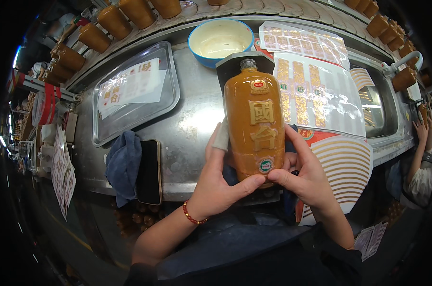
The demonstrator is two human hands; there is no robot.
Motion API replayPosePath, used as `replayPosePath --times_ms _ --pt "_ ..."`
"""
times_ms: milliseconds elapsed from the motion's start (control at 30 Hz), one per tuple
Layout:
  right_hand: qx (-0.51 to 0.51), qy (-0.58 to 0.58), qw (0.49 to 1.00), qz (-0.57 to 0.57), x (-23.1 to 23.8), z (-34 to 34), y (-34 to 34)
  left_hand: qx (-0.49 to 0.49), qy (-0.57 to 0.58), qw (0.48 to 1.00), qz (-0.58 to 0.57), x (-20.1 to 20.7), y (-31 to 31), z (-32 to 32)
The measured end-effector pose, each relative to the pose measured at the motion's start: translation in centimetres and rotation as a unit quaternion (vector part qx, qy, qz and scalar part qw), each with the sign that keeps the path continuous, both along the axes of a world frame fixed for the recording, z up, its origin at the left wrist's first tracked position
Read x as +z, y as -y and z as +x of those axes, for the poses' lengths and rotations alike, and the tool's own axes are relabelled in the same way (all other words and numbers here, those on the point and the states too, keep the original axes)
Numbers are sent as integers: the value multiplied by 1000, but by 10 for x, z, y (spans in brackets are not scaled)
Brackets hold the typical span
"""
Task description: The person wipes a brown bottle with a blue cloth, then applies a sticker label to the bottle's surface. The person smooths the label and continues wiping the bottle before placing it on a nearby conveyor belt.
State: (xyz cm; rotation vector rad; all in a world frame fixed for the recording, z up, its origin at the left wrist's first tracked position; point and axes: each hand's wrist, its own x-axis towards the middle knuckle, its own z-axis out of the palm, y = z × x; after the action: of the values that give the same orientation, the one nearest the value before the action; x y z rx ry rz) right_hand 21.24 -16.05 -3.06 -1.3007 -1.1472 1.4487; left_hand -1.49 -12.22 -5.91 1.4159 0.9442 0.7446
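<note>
Gripping glossy brown bottle (pixel 242 128); left hand (pixel 216 180), right hand (pixel 312 180) clasping lower sides; likely heavy, slick, breakable; best held there

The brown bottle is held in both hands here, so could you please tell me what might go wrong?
The left hand and right hand hold the brown bottle by its lower part, so its smooth top-heavy length could tip if the grip slackens.

Both thumbs lie close to the round green sticker, so they might rub it.

The phone lies by the front edge of the metal bench, where an arm could perhaps knock it off.
</note>
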Motion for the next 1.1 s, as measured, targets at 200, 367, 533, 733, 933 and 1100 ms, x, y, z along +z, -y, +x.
replayPosePath --times_ms 200,367,533,733,933,1100 --pt "10 -54 998 -28 7 9 -2 -19 0 1000 22 -4 -3 1" --pt "-1 -135 988 -80 4 28 -6 -6 33 999 -12 -5 -4 6" --pt "29 -56 998 -29 2 33 0 1 21 1000 -16 -3 -2 18" --pt "25 -37 999 -23 5 34 2 3 24 999 -22 -4 0 23" --pt "30 -74 996 -29 0 44 4 0 28 999 -23 -5 2 27" --pt "11 -132 988 -76 5 55 5 7 94 994 -62 -5 2 34"
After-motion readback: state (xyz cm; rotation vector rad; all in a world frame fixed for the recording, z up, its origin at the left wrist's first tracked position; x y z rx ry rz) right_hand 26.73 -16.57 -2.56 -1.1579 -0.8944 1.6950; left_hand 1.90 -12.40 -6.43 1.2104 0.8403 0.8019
